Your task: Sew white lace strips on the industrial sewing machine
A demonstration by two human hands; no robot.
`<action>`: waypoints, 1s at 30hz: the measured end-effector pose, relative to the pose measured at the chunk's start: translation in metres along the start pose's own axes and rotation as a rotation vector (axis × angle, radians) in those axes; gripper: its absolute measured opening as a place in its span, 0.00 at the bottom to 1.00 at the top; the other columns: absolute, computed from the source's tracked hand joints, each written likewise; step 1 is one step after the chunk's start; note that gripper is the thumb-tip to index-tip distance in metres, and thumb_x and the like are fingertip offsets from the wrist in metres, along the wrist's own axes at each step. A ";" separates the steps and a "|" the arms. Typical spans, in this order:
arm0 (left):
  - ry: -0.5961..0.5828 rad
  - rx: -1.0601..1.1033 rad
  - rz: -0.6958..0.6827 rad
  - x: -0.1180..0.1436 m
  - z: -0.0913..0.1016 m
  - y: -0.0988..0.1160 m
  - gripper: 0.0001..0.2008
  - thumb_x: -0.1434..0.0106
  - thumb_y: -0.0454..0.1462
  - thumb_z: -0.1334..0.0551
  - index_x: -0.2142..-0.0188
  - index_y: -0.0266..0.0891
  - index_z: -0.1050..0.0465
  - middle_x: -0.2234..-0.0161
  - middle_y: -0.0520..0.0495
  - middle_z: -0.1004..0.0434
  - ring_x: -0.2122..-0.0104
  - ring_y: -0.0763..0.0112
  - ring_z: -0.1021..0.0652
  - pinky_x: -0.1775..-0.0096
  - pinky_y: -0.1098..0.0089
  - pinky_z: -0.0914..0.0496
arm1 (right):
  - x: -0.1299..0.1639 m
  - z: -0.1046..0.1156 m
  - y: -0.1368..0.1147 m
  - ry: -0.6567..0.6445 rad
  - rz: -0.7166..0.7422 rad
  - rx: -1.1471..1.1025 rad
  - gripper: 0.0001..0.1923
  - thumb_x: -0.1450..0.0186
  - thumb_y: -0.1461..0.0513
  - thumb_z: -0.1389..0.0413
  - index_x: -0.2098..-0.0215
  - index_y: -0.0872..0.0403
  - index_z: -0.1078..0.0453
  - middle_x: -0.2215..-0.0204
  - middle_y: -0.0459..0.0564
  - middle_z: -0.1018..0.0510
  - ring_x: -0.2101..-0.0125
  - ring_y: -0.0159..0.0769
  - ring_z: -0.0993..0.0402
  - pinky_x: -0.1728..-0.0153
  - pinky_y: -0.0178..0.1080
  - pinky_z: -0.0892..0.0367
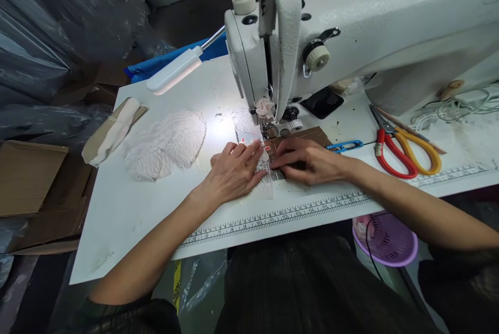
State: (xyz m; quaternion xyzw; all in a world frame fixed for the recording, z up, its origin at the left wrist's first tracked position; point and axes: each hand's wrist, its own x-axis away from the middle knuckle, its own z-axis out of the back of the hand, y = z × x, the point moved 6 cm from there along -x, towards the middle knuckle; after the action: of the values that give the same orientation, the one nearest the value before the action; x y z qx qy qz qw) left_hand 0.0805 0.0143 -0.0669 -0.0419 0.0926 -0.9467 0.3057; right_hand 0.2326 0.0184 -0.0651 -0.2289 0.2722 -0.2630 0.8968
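Under the head of a white sewing machine point(249, 53) lies a strip of white lace point(266, 188), close to the presser foot. My left hand point(237, 167) rests flat on the lace with its fingers stretched toward the needle area. Just right of it, my right hand point(304, 159) has thumb and fingers pinched together at the lace's right edge. Its fingertips partly hide what they hold. Brown tape point(319, 136) covers the machine bed beside that hand. A pale fabric flower point(264, 108) hangs near the needle bar.
Scalloped white lace pieces point(167, 141) and a tied fabric bundle point(117, 131) lie left. Blue thread snips point(345, 146) and red-and-yellow scissors point(405, 152) lie right. A lamp point(175, 69) overhangs the table. A printed ruler point(273, 218) runs along the front edge; a purple basket point(393, 245) stands below.
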 end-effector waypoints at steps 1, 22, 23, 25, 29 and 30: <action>0.002 -0.001 0.012 0.000 0.000 0.000 0.27 0.26 0.46 0.54 0.39 0.28 0.36 0.39 0.32 0.34 0.53 0.52 0.28 0.55 0.56 0.36 | -0.001 0.003 0.003 0.010 -0.029 -0.013 0.17 0.34 0.64 0.49 0.51 0.52 0.23 0.57 0.53 0.25 0.58 0.37 0.28 0.54 0.42 0.31; 0.089 0.140 0.047 -0.014 0.001 -0.024 0.24 0.26 0.45 0.52 0.38 0.35 0.36 0.36 0.36 0.35 0.52 0.53 0.28 0.48 0.50 0.39 | -0.003 -0.010 0.002 0.050 -0.046 0.323 0.16 0.31 0.63 0.50 0.48 0.52 0.26 0.57 0.57 0.30 0.58 0.42 0.33 0.58 0.46 0.29; 0.108 0.164 0.059 -0.013 0.001 -0.024 0.24 0.27 0.45 0.51 0.38 0.35 0.36 0.37 0.36 0.35 0.52 0.52 0.28 0.48 0.49 0.39 | -0.002 -0.011 0.003 0.065 -0.047 0.316 0.17 0.31 0.63 0.50 0.48 0.52 0.26 0.57 0.57 0.30 0.58 0.42 0.33 0.58 0.46 0.29; 0.139 0.203 0.068 -0.010 0.000 -0.025 0.22 0.27 0.43 0.50 0.39 0.36 0.35 0.37 0.36 0.34 0.51 0.52 0.27 0.47 0.47 0.40 | -0.001 -0.013 0.004 0.078 -0.051 0.298 0.16 0.31 0.63 0.50 0.47 0.52 0.27 0.57 0.57 0.30 0.58 0.42 0.33 0.57 0.47 0.29; 0.178 0.248 0.069 -0.008 -0.002 -0.026 0.21 0.27 0.43 0.49 0.40 0.36 0.33 0.37 0.38 0.34 0.50 0.52 0.27 0.45 0.44 0.43 | -0.001 -0.014 0.005 0.085 -0.060 0.278 0.15 0.31 0.62 0.49 0.48 0.52 0.27 0.58 0.57 0.30 0.58 0.42 0.34 0.57 0.47 0.30; 0.185 0.253 0.068 -0.008 -0.002 -0.026 0.21 0.27 0.43 0.50 0.40 0.35 0.33 0.37 0.38 0.34 0.49 0.52 0.27 0.45 0.44 0.43 | -0.001 -0.014 0.005 0.088 -0.063 0.278 0.15 0.31 0.63 0.49 0.48 0.52 0.27 0.58 0.57 0.31 0.58 0.42 0.34 0.57 0.47 0.30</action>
State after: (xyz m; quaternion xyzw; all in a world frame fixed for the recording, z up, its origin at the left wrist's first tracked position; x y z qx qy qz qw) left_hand 0.0722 0.0404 -0.0640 0.0873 0.0017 -0.9398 0.3304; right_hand 0.2255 0.0191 -0.0778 -0.0994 0.2648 -0.3361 0.8983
